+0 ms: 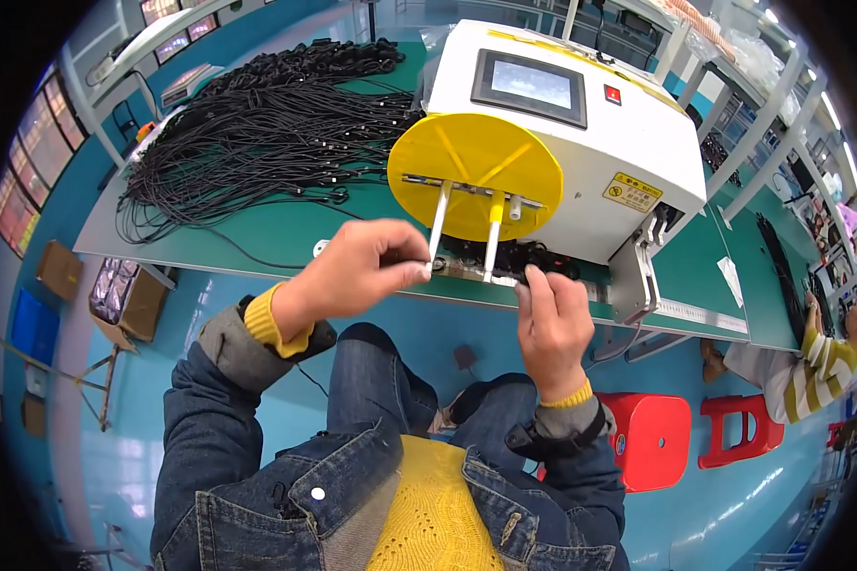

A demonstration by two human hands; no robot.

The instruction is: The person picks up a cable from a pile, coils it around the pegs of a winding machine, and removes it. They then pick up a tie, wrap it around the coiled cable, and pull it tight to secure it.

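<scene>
Pinching a black cable beneath the yellow disc

Your right hand has thumb and forefinger closed on the cable, near the surface's front edge, just right of the disc's two rods. Only a short, thin, dark stretch shows. Your left hand bends its fingers at the left rod's lower end; whether they grip anything you cannot tell. Far left, similar black cables lie heaped, many with small pale ends. On the white machine, right of the disc, sits a yellow warning label with black print. The screen is lit, its contents too small to read. Graduations mark a pale strip at near right.
</scene>
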